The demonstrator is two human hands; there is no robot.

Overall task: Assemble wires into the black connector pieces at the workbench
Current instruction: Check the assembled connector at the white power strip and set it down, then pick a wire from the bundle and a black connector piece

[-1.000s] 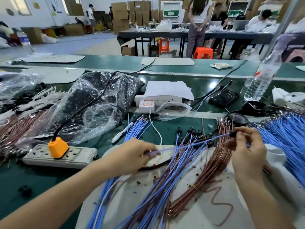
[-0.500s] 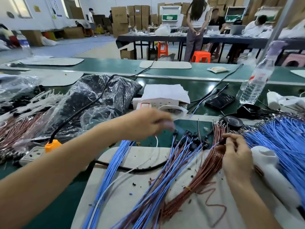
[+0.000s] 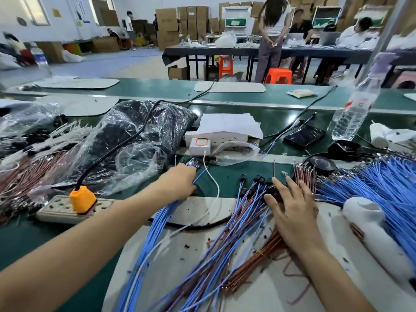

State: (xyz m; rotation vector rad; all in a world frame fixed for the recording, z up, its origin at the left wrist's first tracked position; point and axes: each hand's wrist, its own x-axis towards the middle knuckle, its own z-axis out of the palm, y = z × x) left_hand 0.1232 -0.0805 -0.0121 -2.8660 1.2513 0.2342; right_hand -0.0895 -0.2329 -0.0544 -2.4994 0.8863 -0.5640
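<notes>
Atop black connectors (image 3: pixel 258 179), right hand (image 3: pixel 291 207) splayed

A bright workshop hall with white walls (image 3: pixel 67 21), a window (image 3: pixel 33 10), blue-grey floor (image 3: pixel 101 64), stacked cardboard boxes (image 3: pixel 180 23), a dark table (image 3: pixel 225 51) and orange stools (image 3: pixel 278 75).

Bright, even light is falling on the workbench (image 3: pixel 247 176), casting soft shadows; the clear plastic bag (image 3: pixel 108 140) is glinting, and wide-angle distortion is bending and blurring the frame's edges
</notes>
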